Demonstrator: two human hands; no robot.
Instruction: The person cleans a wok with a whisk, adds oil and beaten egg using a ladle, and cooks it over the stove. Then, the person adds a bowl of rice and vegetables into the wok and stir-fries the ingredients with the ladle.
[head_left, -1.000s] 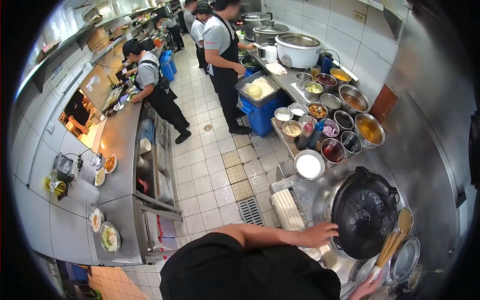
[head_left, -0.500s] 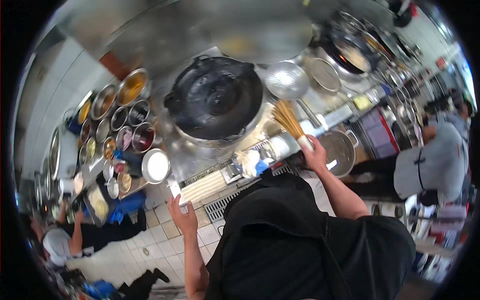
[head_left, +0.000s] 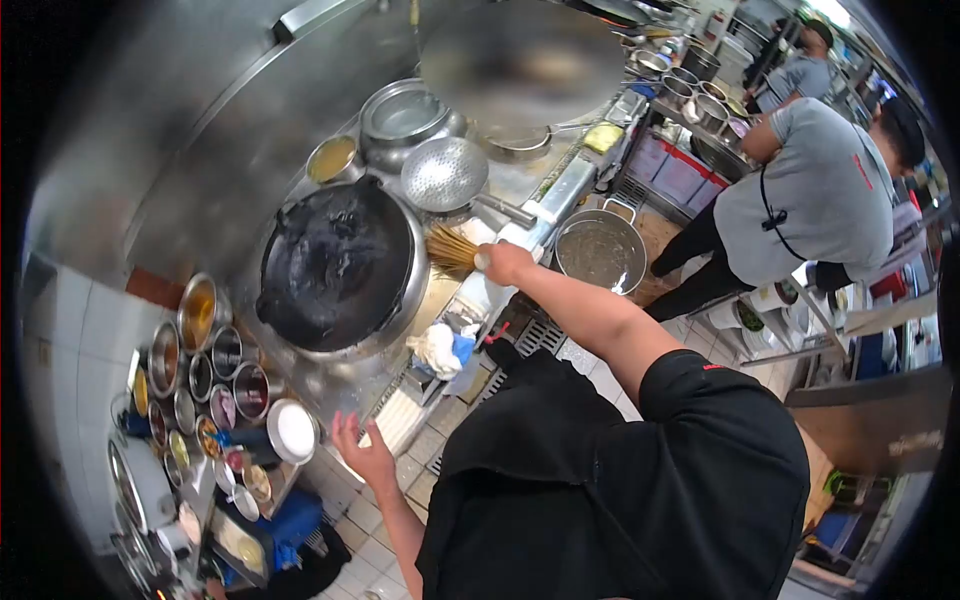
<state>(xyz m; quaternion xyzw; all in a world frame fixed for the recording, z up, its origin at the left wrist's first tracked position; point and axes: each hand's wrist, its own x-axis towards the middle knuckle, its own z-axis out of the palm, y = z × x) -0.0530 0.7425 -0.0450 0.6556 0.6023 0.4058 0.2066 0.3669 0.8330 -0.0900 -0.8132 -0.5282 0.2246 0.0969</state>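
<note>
My right hand (head_left: 508, 264) is closed around the handle of a bamboo wok brush (head_left: 452, 248). The bristles point left, over the counter just right of a large black wok (head_left: 338, 268). Inside the wok the dark surface has pale, shiny patches. Beyond the brush lies a perforated metal strainer (head_left: 445, 175), its handle reaching toward my right hand. My left hand (head_left: 366, 456) holds nothing, fingers spread, near the counter's front edge beside a folded pale cloth (head_left: 400, 420). A crumpled white and blue rag (head_left: 436, 350) sits on the edge between my hands.
Several metal bowls of ingredients stand at the left, with a bowl of white contents (head_left: 293, 432) nearest. A big metal pot (head_left: 600, 250) is low at the right. Behind it a co-worker in a grey shirt (head_left: 825, 190) faces away. A lidded pot (head_left: 405, 115) stands at the back.
The view has swung right, so the wok now appears farther left. My right hand still grips the brush, whose bristles have turned from pointing away to pointing left, closer to the wok.
</note>
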